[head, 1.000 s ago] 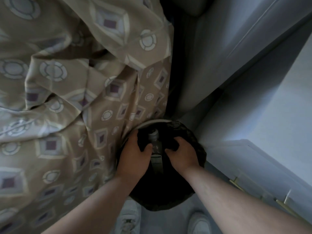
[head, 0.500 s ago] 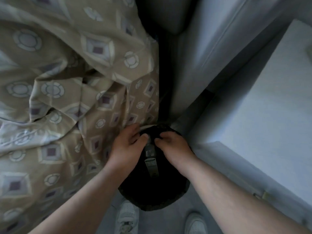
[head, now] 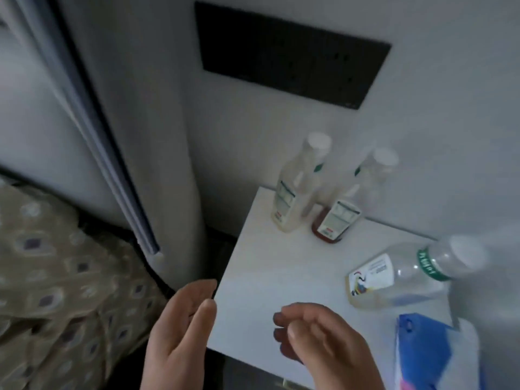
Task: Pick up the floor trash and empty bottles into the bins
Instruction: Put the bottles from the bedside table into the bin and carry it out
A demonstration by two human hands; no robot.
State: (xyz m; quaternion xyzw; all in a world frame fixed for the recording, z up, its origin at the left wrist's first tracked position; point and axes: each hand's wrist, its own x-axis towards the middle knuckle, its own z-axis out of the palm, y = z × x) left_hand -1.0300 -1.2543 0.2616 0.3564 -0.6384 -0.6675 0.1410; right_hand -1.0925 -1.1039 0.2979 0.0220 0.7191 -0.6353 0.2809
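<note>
A: Empty bottles are the thing here, and I see three of them on the white table (head: 281, 277). But let us go from the left. What is there?

B: At the far left lies a patterned bedcover (head: 56, 277), and next to it a grey panel with a dark edge (head: 112, 164) stands between bed and wall. Then comes the left hand (head: 180, 330). It is open, palm turned inward, fingers loosely together, and it hangs just beside the left edge of the table. It holds nothing.

A: And the right hand (head: 323, 336)?

B: It is over the near part of the table, fingers curled a little, thumb toward the left. It also holds nothing. The two hands are apart, both free, which I think is the pose of someone who is about to reach.

A: Where are the bottles exactly?

B: At the back, near the wall, the pale bottle (head: 295, 190) stands upright with a white cap. Just beside it, to the right, the bottle with red liquid at the bottom (head: 342, 209) also stands; it seems nearly empty, not fully. Further right, the clear bottle with a green band (head: 405, 274) lies on its side, cap to the right. Probably somebody left it so after drinking.

A: Anything else?

B: A blue package (head: 422, 353) at the right near corner, and a dark socket panel (head: 289, 52) on the wall above. No bin is in view, so the bottles must be carried away from here.
</note>
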